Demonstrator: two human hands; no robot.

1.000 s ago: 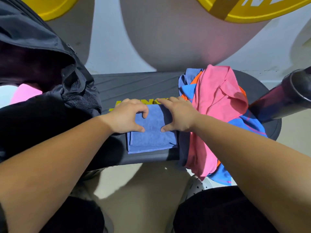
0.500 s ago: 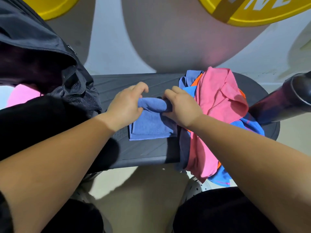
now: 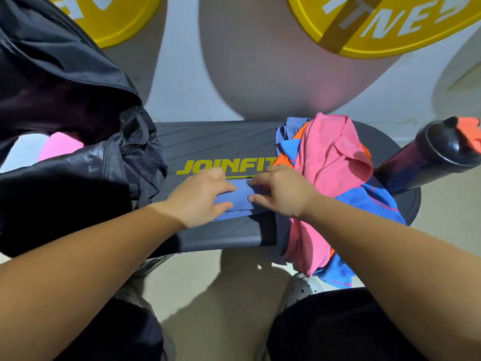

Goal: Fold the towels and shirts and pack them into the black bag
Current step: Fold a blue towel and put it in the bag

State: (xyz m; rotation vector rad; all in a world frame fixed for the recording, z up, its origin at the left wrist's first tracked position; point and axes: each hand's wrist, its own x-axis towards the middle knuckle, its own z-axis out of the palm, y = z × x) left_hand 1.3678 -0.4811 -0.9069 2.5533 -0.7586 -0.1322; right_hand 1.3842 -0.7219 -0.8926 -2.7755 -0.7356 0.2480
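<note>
left hand (image 3: 200, 198) and right hand (image 3: 282, 195) press flat, fingers spread, on the small folded blue cloth towel (image 3: 238, 198) on the dark ribbed worktop (image 3: 221, 142); soft and limp, it likely needs gripping at both ends so the fold holds.

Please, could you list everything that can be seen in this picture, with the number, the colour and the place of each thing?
towel: one, blue, folded, on the step board, under both hands
black bag: one, black, open, at the left, over the board's left end
pink item: one, pink, inside the bag
step board: one, dark grey with yellow JOINFIT lettering, in the middle
clothes pile: one heap, pink, blue and orange, on the board's right end, hanging over its near edge
bottle: one, black with an orange cap, right of the board
weight plates: two, yellow, at the top
shoe: one, light grey, on the floor below the pile
left hand: presses on the towel's left part
right hand: presses on its right part
</note>
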